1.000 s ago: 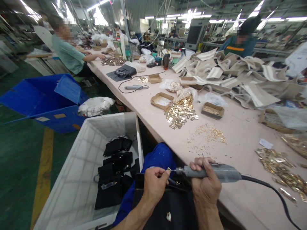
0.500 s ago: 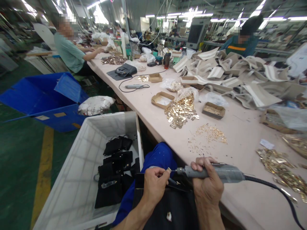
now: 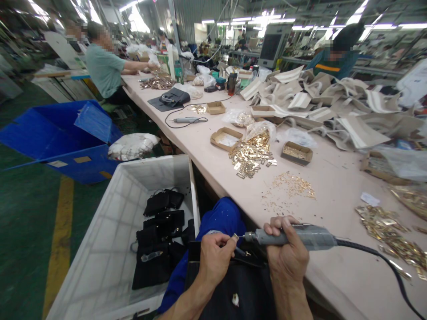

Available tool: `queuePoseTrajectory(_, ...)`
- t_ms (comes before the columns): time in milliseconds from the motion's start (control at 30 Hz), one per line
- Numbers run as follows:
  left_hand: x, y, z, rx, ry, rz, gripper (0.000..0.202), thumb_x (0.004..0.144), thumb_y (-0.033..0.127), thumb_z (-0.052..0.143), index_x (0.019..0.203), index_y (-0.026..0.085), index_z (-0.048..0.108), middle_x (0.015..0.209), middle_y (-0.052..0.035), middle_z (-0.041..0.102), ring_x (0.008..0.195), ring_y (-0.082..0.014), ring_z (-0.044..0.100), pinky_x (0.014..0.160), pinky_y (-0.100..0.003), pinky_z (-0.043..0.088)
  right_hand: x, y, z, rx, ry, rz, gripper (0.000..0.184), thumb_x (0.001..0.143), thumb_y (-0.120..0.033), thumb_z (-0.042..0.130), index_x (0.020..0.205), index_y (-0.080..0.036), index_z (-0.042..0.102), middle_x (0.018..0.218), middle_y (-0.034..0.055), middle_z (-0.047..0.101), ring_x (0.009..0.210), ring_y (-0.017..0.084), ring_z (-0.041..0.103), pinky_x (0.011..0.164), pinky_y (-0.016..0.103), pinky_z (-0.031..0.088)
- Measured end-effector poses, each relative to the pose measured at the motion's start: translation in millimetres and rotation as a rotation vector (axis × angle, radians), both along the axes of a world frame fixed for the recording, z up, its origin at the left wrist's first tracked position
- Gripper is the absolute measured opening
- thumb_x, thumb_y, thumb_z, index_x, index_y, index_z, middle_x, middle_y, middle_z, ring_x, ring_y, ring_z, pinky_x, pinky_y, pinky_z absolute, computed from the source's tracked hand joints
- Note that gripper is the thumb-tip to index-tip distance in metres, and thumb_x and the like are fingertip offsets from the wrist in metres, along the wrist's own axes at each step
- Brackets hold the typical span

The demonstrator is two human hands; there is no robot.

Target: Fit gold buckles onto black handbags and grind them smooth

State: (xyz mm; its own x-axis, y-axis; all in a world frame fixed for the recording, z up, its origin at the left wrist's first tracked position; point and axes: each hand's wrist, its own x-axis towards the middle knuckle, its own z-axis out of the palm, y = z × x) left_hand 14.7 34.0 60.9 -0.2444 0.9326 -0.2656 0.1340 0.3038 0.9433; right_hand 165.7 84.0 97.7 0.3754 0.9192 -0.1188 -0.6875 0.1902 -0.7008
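Observation:
My right hand (image 3: 288, 249) is wrapped round a grey corded electric screwdriver (image 3: 310, 238), which lies nearly level with its bit pointing left. The thumb and fingers of my left hand (image 3: 215, 255) are closed in a pinch on a small gold metal fitting (image 3: 235, 236). At that fitting, the bit's tip meets or almost meets it; I cannot tell whether they touch. Below both hands a black bag (image 3: 248, 289) rests on my lap, with a small pale patch on its front. Its upper edge is partly hidden by my hands.
Left of my legs stands a white bin (image 3: 100, 249) holding several black bags (image 3: 153, 262). On the table (image 3: 340, 191) are gold fittings (image 3: 251, 155), scattered small screws (image 3: 293, 184), cardboard trays (image 3: 227, 138) and a second screwdriver (image 3: 185, 120). Beige pieces (image 3: 360, 129) are heaped behind. Co-workers sit farther off.
My right hand and the screwdriver have shifted very slightly left, towards the fitting. My left hand stays nearly still. The co-worker at left has leaned forward, arms reaching over the table.

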Motion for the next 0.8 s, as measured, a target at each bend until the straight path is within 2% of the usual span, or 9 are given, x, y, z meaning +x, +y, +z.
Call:
queuePoseTrajectory(400, -1.3, -1.0, -3.4, 0.006, 0.01, -0.022, 0.034, 0.084, 0.037, 0.07, 0.056, 0.018, 0.073, 0.051, -0.0011, 0.067, 0.051, -0.0147, 0.058, 0.053, -0.025, 0.038, -6.0, -0.2, 8.2, 0.003, -0.087, -0.006, 0.029, 0.077, -0.018, 0.082, 0.092, -0.022, 0.057, 0.074, -0.0043, 0.051, 0.063, 0.011, 0.048, 0.056, 0.024, 0.046)
queuePoseTrajectory(533, -0.8, -1.9, -3.8, 0.014, 0.007, -0.029, 0.035, 0.085, 0.038, 0.07, 0.057, 0.018, 0.073, 0.052, -0.0014, 0.067, 0.051, -0.015, 0.058, 0.054, -0.025, 0.038, -11.9, -4.1, 16.4, 0.065, -0.163, 0.024, 0.024, 0.08, -0.015, 0.08, 0.09, -0.021, 0.058, 0.072, -0.0049, 0.051, 0.06, 0.011, 0.05, 0.056, 0.027, 0.046)
queuePoseTrajectory(667, -2.2, -3.1, -4.3, 0.033, 0.039, -0.053, 0.036, 0.086, 0.038, 0.068, 0.055, 0.019, 0.071, 0.052, -0.0016, 0.067, 0.052, -0.0157, 0.058, 0.055, -0.026, 0.038, -19.6, -9.3, 25.7, 0.057, -0.203, 0.038, 0.029, 0.078, -0.016, 0.082, 0.093, -0.021, 0.058, 0.074, -0.0048, 0.054, 0.057, 0.01, 0.052, 0.056, 0.028, 0.046)
queuePoseTrajectory(800, -4.7, -4.9, -3.2, 0.046, 0.032, -0.104, 0.03, 0.085, 0.033, 0.066, 0.059, 0.019, 0.072, 0.057, -0.0031, 0.07, 0.056, -0.0176, 0.061, 0.058, -0.027, 0.041, -24.0, -11.7, 26.8, 0.083, -0.313, 0.087, 0.026, 0.081, -0.018, 0.082, 0.093, -0.02, 0.059, 0.074, -0.0036, 0.057, 0.056, 0.011, 0.054, 0.055, 0.028, 0.047)
